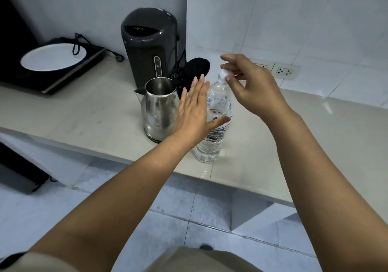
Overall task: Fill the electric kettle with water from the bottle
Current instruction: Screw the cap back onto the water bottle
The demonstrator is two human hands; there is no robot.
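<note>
A stainless steel electric kettle stands on the counter with its black lid flipped open behind it. Just right of it stands a clear plastic water bottle, upright, with a white cap. My left hand is flat with fingers straight, squeezed between the kettle and the bottle. Its thumb lies across the bottle's front, but the fingers are not wrapped around it. My right hand comes from above right, with thumb and fingertips pinched on the white cap.
A tall dark water dispenser stands behind the kettle with black cables beside it. A white plate rests on a black induction cooker at far left. Wall sockets sit behind the bottle. The counter edge runs close below the bottle.
</note>
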